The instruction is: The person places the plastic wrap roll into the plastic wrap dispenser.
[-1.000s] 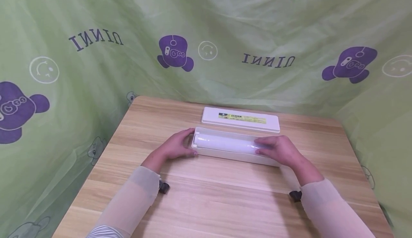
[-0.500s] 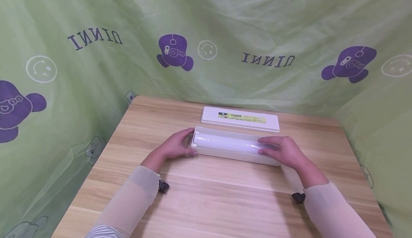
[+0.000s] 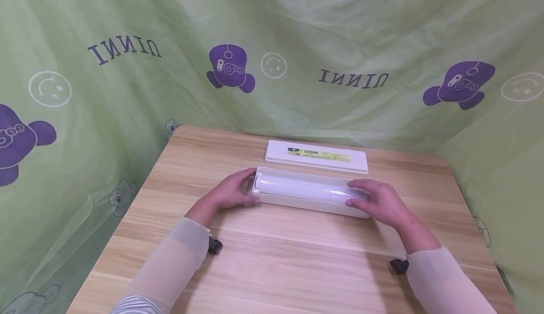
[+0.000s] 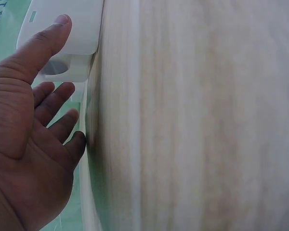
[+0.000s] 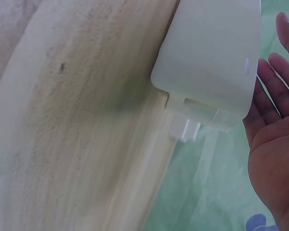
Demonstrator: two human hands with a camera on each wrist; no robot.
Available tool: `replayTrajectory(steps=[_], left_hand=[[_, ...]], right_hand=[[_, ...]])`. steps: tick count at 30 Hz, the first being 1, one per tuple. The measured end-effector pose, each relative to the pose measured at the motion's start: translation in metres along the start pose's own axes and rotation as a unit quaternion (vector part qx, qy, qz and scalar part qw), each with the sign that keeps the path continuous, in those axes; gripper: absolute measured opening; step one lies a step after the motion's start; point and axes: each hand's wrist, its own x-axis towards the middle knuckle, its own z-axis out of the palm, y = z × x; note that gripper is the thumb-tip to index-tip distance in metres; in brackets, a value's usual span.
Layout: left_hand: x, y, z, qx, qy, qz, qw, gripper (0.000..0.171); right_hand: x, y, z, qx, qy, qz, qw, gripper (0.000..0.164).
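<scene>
A long white box (image 3: 314, 205) lies open on the wooden table (image 3: 272, 267), holding a glossy white roll (image 3: 301, 189) that looks like cling film. At the box's left end, my left hand (image 3: 229, 191) grips it, thumb on the near wall and index finger at the far corner. The left wrist view shows that thumb against the wall and the other fingers loosely bent past the end. My right hand (image 3: 382, 200) spans the roll's right end, fingers relaxed; whether they touch the film cannot be told. In the right wrist view its fingers (image 5: 277, 86) show beyond the box.
Behind the box lies its white lid (image 3: 316, 157), bearing a yellow-green label. A green printed curtain (image 3: 297, 21) hangs around the table's back and sides. Black wrist cameras (image 3: 215, 245) sit under both forearms.
My right hand has slid a little rightward along the roll, its fingers spreading slightly. The left hand, box and lid have stayed almost where they were.
</scene>
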Motion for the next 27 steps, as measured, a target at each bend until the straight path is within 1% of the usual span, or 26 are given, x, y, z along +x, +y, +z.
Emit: replayTrajectory(steps=[3, 13, 22, 27], left_hand=[[0.000, 0.000, 0.000, -0.001, -0.002, 0.000, 1.0000, 0.109], [0.000, 0.003, -0.001, 0.002, 0.000, 0.003, 1.0000, 0.110], [-0.001, 0.004, -0.001, 0.002, 0.001, -0.002, 1.0000, 0.111], [-0.002, 0.004, -0.001, 0.003, 0.002, 0.002, 1.0000, 0.111]], right_hand=[[-0.003, 0.002, 0.000, -0.002, 0.013, 0.000, 1.000, 0.054], [-0.010, 0.010, 0.001, 0.007, 0.035, 0.013, 0.999, 0.067], [-0.018, 0.018, 0.001, 0.019, 0.026, 0.035, 0.999, 0.079], [-0.020, 0.020, 0.000, 0.022, 0.021, 0.052, 0.998, 0.086]])
